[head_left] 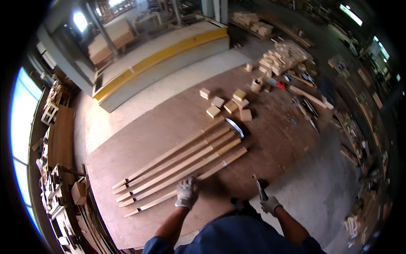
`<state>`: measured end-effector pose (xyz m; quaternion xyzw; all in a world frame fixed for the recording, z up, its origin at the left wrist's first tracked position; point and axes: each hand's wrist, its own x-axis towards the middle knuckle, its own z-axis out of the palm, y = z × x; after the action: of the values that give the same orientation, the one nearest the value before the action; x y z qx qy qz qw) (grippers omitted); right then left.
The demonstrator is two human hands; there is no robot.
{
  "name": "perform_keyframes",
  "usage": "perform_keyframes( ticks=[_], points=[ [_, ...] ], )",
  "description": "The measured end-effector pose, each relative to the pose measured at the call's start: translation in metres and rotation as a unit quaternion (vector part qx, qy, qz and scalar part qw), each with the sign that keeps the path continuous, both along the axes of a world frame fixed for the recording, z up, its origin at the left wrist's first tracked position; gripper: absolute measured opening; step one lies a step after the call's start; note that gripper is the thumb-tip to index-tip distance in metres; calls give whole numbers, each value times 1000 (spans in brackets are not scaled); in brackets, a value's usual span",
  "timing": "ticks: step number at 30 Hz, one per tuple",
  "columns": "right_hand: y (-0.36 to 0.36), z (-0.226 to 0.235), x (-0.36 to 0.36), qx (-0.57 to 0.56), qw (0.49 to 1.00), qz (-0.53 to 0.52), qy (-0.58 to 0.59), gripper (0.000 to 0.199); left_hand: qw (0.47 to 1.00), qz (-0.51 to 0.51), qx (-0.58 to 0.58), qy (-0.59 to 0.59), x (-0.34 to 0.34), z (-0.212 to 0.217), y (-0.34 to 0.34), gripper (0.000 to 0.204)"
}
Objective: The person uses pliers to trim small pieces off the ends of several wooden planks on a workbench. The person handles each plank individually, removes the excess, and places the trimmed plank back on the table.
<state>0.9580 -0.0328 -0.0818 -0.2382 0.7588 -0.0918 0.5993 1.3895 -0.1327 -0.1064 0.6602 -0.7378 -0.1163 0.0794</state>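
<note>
Notched wooden strips (177, 167) lay side by side on the worktable (105, 163), pale, slender and straight, with dark patches near their ends. Each looked light and stiff, probably dry rather than slippery, and best held around mid-length (the thin ends seemed likelier to chip). On the worktable, the gloved left hand (186, 194) covered part of the nearest strip (224, 163); whether it pinched could not be told. Just off the worktable's near edge, the gloved right hand (270, 205) was wrapped around a dark hand tool (262, 193).
</note>
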Motion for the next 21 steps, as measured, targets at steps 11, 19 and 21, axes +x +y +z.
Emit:
perform_keyframes(
  ticks=[11,19,21],
  points=[
    [-18,-9,-3,-2,997,-65,-47,21,993,-75,85,25,-23,21,6,16],
    [-16,23,11,-94,973,-58,-203,24,988,-79,125,55,-61,33,11,18],
    [-19,44,23,-115,962,-79,-234,31,984,-67,144,74,-75,47,1,19]
  ],
)
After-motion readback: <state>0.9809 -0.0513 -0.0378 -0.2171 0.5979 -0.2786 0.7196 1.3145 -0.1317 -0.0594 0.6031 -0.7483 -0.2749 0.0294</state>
